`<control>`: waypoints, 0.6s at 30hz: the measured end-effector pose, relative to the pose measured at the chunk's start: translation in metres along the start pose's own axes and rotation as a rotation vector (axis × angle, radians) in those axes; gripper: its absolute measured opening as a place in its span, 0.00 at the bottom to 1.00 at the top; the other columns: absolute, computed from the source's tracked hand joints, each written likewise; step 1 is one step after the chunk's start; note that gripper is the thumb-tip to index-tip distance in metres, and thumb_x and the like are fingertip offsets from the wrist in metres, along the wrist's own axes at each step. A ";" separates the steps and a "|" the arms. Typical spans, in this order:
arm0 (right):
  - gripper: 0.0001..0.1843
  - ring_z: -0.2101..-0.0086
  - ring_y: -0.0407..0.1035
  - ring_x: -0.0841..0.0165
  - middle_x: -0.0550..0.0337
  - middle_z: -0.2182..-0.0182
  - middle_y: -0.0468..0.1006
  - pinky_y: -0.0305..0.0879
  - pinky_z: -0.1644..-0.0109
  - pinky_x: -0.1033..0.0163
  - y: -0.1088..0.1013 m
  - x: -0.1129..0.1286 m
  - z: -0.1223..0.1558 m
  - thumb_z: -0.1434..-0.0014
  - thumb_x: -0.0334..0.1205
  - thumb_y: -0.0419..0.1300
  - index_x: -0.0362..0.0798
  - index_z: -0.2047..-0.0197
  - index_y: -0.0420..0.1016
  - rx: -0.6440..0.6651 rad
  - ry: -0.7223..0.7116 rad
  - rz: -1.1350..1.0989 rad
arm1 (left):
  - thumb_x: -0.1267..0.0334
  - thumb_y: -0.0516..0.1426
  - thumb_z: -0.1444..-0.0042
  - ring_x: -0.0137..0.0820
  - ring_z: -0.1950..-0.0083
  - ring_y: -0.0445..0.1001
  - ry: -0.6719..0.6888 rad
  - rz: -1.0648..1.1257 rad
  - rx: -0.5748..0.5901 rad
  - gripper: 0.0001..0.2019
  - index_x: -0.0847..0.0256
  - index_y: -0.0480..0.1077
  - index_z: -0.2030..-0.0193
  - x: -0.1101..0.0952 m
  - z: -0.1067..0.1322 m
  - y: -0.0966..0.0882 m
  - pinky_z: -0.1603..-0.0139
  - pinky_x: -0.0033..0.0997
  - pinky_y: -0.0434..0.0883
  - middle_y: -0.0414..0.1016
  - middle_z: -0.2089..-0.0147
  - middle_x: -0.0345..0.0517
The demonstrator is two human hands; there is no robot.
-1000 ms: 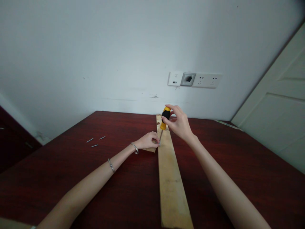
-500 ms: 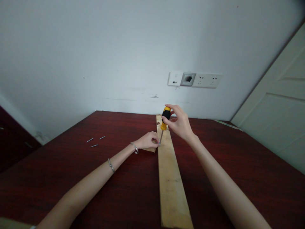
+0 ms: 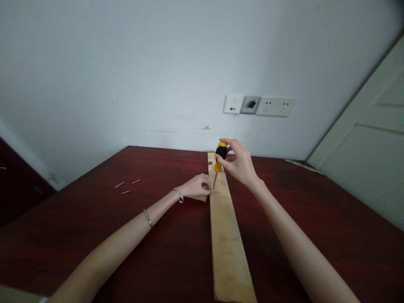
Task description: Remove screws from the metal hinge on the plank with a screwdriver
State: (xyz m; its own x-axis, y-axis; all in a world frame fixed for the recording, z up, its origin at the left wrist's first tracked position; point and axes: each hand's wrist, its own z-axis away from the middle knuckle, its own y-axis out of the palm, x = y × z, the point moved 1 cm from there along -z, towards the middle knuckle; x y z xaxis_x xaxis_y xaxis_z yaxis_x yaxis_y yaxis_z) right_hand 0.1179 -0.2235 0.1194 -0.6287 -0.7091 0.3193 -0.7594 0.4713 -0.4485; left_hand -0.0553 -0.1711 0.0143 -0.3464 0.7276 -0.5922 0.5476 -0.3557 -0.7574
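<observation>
A yellow and black screwdriver (image 3: pixel 221 152) is gripped at its handle by my right hand (image 3: pixel 239 162), thumb and fingers around it. Its shaft slants down and a little left to a small screw (image 3: pixel 211 190) at the left edge of a long wooden board (image 3: pixel 227 240). My left hand (image 3: pixel 197 185) pinches that screw between thumb and finger, close to the board's surface. Under the left hand, a second piece of wood (image 3: pixel 198 198) lies against the board's left side, mostly hidden by the hand.
Three loose screws (image 3: pixel 125 192) lie on the dark red table (image 3: pixel 158 252) to the left. Behind it rises a white wall with a row of sockets (image 3: pixel 274 107). A pale door (image 3: pixel 378 139) stands at the right, and a thin strip (image 3: pixel 303 166) lies along the table's far right edge.
Both hands keep nearly the same pose, with the screwdriver still at the screw. The whole view has shifted very slightly.
</observation>
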 end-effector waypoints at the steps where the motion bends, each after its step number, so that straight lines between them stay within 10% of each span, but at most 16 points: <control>1: 0.21 0.64 0.68 0.65 0.53 0.59 0.72 0.74 0.74 0.64 0.000 0.000 0.000 0.43 0.38 0.60 0.50 0.46 0.69 -0.001 -0.001 -0.001 | 0.68 0.64 0.50 0.30 0.60 0.68 -0.001 -0.001 -0.002 0.03 0.64 0.74 0.72 0.000 0.000 0.000 0.55 0.27 0.65 0.74 0.67 0.43; 18: 0.21 0.63 0.68 0.65 0.53 0.58 0.72 0.74 0.75 0.65 0.003 -0.001 0.000 0.44 0.37 0.61 0.49 0.46 0.69 0.028 0.012 -0.028 | 0.70 0.64 0.51 0.30 0.60 0.68 -0.021 -0.010 -0.022 0.01 0.63 0.75 0.71 0.003 0.000 0.002 0.56 0.27 0.65 0.73 0.66 0.42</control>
State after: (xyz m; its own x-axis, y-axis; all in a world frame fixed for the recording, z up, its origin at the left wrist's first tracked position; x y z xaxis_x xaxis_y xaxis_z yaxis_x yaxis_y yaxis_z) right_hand 0.1162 -0.2210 0.1175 -0.6092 -0.7153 0.3424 -0.7720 0.4363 -0.4621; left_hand -0.0553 -0.1696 0.0108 -0.3679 0.7184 -0.5904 0.5606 -0.3352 -0.7572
